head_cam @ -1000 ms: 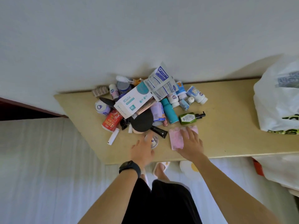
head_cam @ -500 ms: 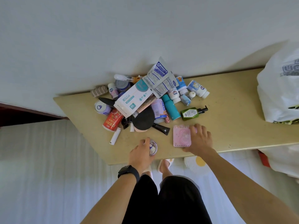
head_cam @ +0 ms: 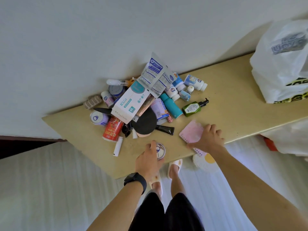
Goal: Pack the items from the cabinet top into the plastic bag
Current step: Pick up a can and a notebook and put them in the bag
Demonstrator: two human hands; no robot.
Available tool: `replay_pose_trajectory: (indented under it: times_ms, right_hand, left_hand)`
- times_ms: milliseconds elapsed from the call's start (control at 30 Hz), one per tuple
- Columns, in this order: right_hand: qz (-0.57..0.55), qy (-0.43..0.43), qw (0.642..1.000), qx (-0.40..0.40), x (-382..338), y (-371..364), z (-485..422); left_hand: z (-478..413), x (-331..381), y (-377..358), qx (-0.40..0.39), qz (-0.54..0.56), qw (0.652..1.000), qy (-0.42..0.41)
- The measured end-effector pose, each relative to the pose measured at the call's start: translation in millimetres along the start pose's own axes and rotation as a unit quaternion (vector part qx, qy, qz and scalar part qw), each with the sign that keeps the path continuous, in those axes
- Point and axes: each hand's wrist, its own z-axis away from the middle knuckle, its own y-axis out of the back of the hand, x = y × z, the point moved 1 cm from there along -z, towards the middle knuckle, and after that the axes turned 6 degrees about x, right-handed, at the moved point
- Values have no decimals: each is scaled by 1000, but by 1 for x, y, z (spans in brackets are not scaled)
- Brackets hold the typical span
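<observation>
Nearest the camera, the left hand curls round a small tin that stands close to the front edge of the worktop. The right hand lies bent over the right side of a pink notebook, whose spiral edge juts past that same edge. The thumb seems to pinch it from below, though the hand hides the contact.

The step in hand is judged to be lifting these two loose items. To do it well, the notebook should be clamped firmly between fingers and thumb before it clears the edge, the tin kept upright, and both carried well to the right.

The notebook is flat, thin and pale pink with a textured cover. The tin is round with a shiny rim.

Further back a heap of bottles, tubes and a white box waits, untouched. The plastic bag, white and bulging, sits far right on the worktop, against the wall.
</observation>
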Motion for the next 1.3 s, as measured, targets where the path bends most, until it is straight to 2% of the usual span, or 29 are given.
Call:
replay_pose_trajectory:
  times_ms: [100,167,267,367,467,633,767,833,900,1033,1200,1300]
  right_hand:
    - [-68,-35,997,21,8,-5,14]
    - [-162,-75,984,3,15,-11,24]
    - [-330,-121,936,-8,30,-22,44]
    - [-419,-143,896,25,54,-26,70]
    - [-512,-185,837,60,93,-25,106]
    - [-638,-226,726,121,187,-12,156]
    - [-683,-234,669,174,275,11,173]
    - [-688,-213,668,186,321,27,174]
    - [-678,-192,684,192,362,42,174]
    - [-671,-133,698,212,428,82,170]
    - [-665,-84,707,227,470,122,159]
    - [-643,-64,731,221,483,148,133]
  left_hand:
    - [0,0,1,2,2,1000,-11]
    - [0,-1,1,-2,6,1000,-15]
    - [0,-2,3,12,29,999,-14]
    - [4,3,3,11,48,999,7]
    - [15,24,-7,14,128,991,25]
    - [40,142,-16,-13,134,991,-27]
    - [54,266,-40,-11,147,986,-82]
    - [65,327,-52,-3,157,982,-109]
    - [77,379,-62,-3,160,978,-135]
    - [91,459,-77,16,187,969,-161]
    - [85,509,-74,41,224,960,-164]
    - [64,525,-61,76,254,953,-145]
